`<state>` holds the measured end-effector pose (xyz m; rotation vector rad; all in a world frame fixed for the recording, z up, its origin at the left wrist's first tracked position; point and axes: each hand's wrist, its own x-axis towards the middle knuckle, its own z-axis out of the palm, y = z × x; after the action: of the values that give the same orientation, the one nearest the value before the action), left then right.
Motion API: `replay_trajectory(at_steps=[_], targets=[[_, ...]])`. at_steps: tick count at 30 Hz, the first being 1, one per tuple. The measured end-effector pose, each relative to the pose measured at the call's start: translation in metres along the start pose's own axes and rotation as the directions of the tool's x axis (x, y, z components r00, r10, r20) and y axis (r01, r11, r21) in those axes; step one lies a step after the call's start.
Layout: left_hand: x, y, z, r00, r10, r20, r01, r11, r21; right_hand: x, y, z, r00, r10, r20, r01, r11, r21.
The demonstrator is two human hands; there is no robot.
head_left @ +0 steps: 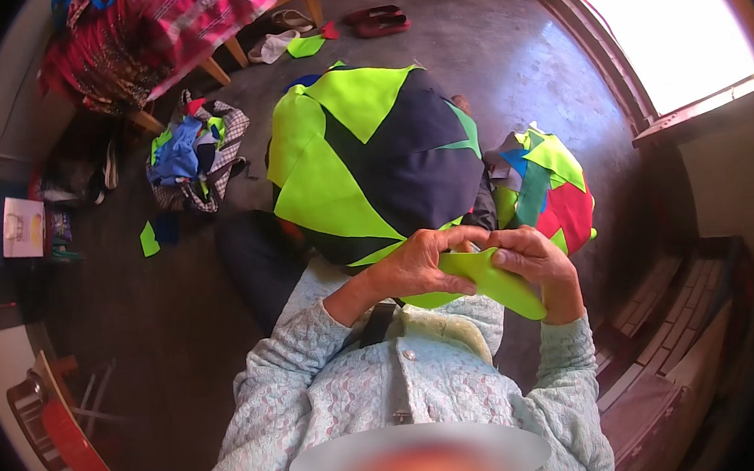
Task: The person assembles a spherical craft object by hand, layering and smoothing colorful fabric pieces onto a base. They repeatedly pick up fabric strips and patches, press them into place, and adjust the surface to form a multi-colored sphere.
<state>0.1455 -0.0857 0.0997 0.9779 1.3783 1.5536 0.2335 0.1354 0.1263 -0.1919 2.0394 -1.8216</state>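
Observation:
Both hands pinch a lime-green piece of cloth (507,289) in front of my chest. My left hand (406,269) is closed on its left part, with the thumb along the near side. My right hand (539,263) grips the upper right part, thumb pressed on top, and one end of the cloth hangs below. The fingertips of both hands nearly meet, and whether they hold anything small I cannot make out. Just beyond them rests a large, rounded bundle (412,171) covered in dark and lime-green cloth pieces, between my legs.
A smaller heap of colourful cloth (560,194) stands to the right. At left, a checked bag (221,172) holds more scraps, near a loose green scrap (149,239). Red shoes (376,23) lie beyond, beside a cloth-draped bed (192,24). A bright opening (670,26) is at upper right.

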Motion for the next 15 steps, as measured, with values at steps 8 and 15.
replay_trajectory(at_steps=[8, 15], targets=[[-0.046, -0.001, -0.019, 0.976, -0.161, -0.150, 0.160, 0.987, -0.018, -0.002, -0.009, -0.008, 0.991, 0.023, -0.134, -0.078, 0.902, -0.424], [-0.048, 0.037, -0.058, 0.878, 0.134, -0.460, 0.146, 0.840, 0.523, 0.028, -0.002, -0.018, 0.770, -0.379, -0.513, -0.112, 0.711, -0.694]])
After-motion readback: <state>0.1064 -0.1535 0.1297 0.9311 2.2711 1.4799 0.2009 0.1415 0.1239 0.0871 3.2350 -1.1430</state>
